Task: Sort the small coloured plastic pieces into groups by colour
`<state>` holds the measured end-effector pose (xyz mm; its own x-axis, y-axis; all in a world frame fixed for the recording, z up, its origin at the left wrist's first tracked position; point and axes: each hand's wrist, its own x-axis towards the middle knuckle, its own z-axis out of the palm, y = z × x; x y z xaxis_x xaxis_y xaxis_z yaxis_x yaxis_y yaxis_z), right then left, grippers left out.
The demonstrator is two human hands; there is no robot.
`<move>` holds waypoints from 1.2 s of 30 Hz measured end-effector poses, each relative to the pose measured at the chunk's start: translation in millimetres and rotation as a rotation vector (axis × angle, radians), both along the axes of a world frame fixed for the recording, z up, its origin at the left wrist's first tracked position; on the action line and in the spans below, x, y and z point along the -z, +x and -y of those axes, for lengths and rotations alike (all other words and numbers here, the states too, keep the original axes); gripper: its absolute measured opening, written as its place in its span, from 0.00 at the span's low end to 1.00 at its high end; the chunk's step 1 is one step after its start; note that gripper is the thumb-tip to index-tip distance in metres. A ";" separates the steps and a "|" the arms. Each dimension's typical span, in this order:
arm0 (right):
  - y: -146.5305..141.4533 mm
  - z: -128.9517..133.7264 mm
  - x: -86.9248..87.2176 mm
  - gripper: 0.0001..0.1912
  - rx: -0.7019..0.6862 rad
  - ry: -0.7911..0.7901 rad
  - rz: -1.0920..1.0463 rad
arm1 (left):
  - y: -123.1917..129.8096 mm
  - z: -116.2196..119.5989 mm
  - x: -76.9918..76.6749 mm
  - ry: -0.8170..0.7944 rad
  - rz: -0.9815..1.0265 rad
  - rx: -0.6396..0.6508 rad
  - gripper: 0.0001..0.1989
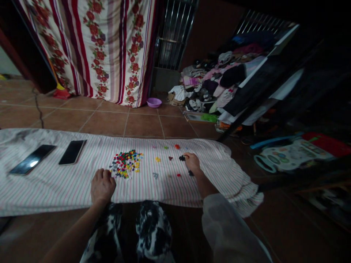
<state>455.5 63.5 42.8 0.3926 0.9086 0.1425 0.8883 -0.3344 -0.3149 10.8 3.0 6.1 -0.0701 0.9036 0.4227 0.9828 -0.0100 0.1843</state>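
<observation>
A heap of small multicoloured pieces (126, 163) lies on a striped cloth (142, 193). My left hand (102, 185) rests at the heap's near left edge, fingers curled under; whatever they may hold is hidden. Farther right, my right hand (192, 163) has its fingers pinched together at a small cluster of black pieces (181, 158). Anything between those fingertips is too small to make out. Small single-colour groups lie between heap and hand: yellow pieces (158, 159), brown pieces (170, 158), orange pieces (177, 147), green pieces (166, 147), grey pieces (155, 175) and red pieces (178, 175). Another dark group (191, 173) sits beneath my right wrist.
Two phones, one dark phone (72, 152) and one reflecting light (33, 159), lie on the cloth's left part. Beyond are a tiled floor (109, 118), a purple basin (154, 102), a flowered curtain (109, 47) and a clothes pile (211, 82). A plastic toy table (290, 155) stands at right.
</observation>
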 end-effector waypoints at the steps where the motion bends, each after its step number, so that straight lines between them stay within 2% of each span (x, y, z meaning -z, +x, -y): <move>1: 0.4 -2.5 1.4 0.17 -0.002 -0.001 0.011 | 0.2 0.0 0.7 0.003 0.001 0.002 0.11; 10: -0.3 -15.4 8.9 0.19 -0.058 -0.102 0.049 | -0.1 -0.7 6.8 -0.004 -0.010 -0.016 0.12; 22: 10.0 -14.0 14.1 0.22 -0.062 -0.007 -0.079 | 0.4 0.4 3.2 -0.013 -0.020 -0.021 0.12; 26: 6.3 -14.5 11.6 0.20 -0.076 0.108 -0.089 | 0.0 -0.2 4.2 -0.004 -0.021 -0.025 0.12; 31: -28.1 -11.7 8.2 0.17 -0.211 0.330 -0.158 | 1.6 -0.1 3.0 -0.029 -0.008 -0.039 0.12; 36: -97.1 0.2 7.7 0.16 -0.461 0.395 -0.287 | 3.5 0.9 2.7 -0.032 0.012 -0.052 0.12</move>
<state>358.4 63.3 35.1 0.0484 0.8936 0.4463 0.7757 0.2478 -0.5804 14.3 2.0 3.4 -0.1220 0.9116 0.3925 0.9795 0.0467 0.1960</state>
